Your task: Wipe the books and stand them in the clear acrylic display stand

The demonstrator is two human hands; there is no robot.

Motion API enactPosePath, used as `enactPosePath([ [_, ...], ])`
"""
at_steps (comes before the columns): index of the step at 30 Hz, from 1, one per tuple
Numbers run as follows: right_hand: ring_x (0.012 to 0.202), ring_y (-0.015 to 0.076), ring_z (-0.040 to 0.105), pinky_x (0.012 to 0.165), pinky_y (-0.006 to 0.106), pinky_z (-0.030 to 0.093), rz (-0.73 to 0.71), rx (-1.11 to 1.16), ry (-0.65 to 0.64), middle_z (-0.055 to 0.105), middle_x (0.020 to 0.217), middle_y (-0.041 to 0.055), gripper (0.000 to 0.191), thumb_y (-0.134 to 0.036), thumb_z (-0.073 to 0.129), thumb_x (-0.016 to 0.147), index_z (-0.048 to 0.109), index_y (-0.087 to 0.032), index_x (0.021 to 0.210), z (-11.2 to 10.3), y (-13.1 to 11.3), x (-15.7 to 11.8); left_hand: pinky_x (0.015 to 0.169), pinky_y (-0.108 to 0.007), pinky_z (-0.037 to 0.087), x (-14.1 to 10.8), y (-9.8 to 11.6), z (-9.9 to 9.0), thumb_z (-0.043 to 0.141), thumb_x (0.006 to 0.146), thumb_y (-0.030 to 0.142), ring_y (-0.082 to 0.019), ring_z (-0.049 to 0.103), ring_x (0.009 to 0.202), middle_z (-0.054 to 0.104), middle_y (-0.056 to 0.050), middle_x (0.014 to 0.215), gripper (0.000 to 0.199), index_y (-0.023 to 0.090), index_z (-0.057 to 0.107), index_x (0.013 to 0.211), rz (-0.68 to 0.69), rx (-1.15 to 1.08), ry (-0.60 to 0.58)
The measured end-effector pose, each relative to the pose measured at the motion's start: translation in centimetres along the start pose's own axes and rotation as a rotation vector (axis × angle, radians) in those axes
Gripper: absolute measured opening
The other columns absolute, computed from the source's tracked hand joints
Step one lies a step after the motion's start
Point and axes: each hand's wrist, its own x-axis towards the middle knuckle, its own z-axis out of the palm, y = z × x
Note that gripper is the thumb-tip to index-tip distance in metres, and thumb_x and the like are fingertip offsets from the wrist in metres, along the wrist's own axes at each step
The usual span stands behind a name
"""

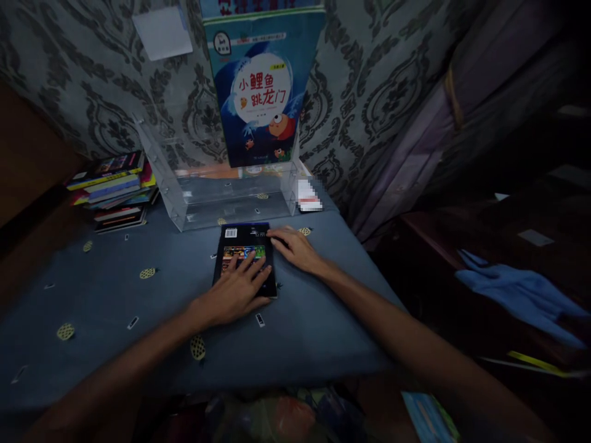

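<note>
A black book lies flat on the table, with a barcode at its top left and a colourful picture strip across its middle. My left hand rests palm down on the book's lower half, fingers spread, hiding part of the picture. Along the right side, my right hand touches the edge near the top corner with its fingertips, the fingers stretched out and the thumb apart from them. Just beyond the book stands a clear acrylic rack. A blue picture book stands upright at its right part, in front of another book.
On the left is a stack of books. A patterned cloth covers the table, whose right edge runs past my right forearm. A white paper item sits beside the rack. A curtain and blue fabric are at right.
</note>
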Motion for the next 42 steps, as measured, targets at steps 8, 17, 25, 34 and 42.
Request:
enactPosePath([
  [8,0.112,0.0244,0.066,0.1,0.047,0.051,-0.017,0.001,0.0,0.074,0.117,0.0115,0.03,-0.023,0.047,0.1,0.07,-0.019,0.119,0.0,0.0,0.0,0.115,-0.058,0.037,1.7,0.8,1.2,0.05,0.1,0.05,-0.034,0.048,0.139,0.059,-0.014,0.144,0.049,0.017,0.059,0.136,-0.052,0.062,0.16],
  [17,0.101,0.0244,0.067,0.092,0.041,0.052,0.088,0.057,-0.013,0.077,0.105,0.0086,0.028,-0.022,0.051,0.097,0.073,-0.02,0.113,-0.8,-1.1,0.0,0.104,-0.046,0.05,1.5,0.7,1.3,0.052,0.101,0.037,-0.026,0.063,0.117,0.071,-0.011,0.119,0.029,0.018,0.067,0.117,0.021,-0.021,0.249],
  [25,0.083,0.0189,0.069,0.081,0.034,0.054,0.182,0.177,-0.045,0.074,0.096,0.0068,0.028,-0.024,0.052,0.096,0.075,-0.02,0.111,-1.5,-3.9,-2.7,0.102,-0.043,0.051,1.5,0.8,0.9,0.048,0.103,0.032,-0.026,0.063,0.116,0.073,-0.011,0.115,0.031,0.014,0.069,0.116,0.036,-0.024,0.276],
  [34,0.079,0.0179,0.07,0.077,0.031,0.055,0.17,0.297,-0.049,0.074,0.086,0.0052,0.029,-0.029,0.051,0.097,0.076,-0.021,0.109,-1.9,-5.7,-4.8,0.102,-0.042,0.049,1.4,1.1,1.0,0.045,0.104,0.031,-0.025,0.062,0.113,0.071,-0.01,0.118,0.031,0.016,0.069,0.115,0.023,0.019,0.239],
  [42,0.081,0.0204,0.066,0.077,0.036,0.053,-0.093,0.067,-0.004,0.072,0.085,0.0075,0.025,-0.023,0.052,0.098,0.074,-0.019,0.108,-1.9,-6.4,-6.2,0.1,-0.041,0.05,1.3,0.8,1.4,0.054,0.101,0.035,-0.025,0.062,0.115,0.071,-0.011,0.116,0.027,0.015,0.067,0.113,0.061,0.02,0.291],
])
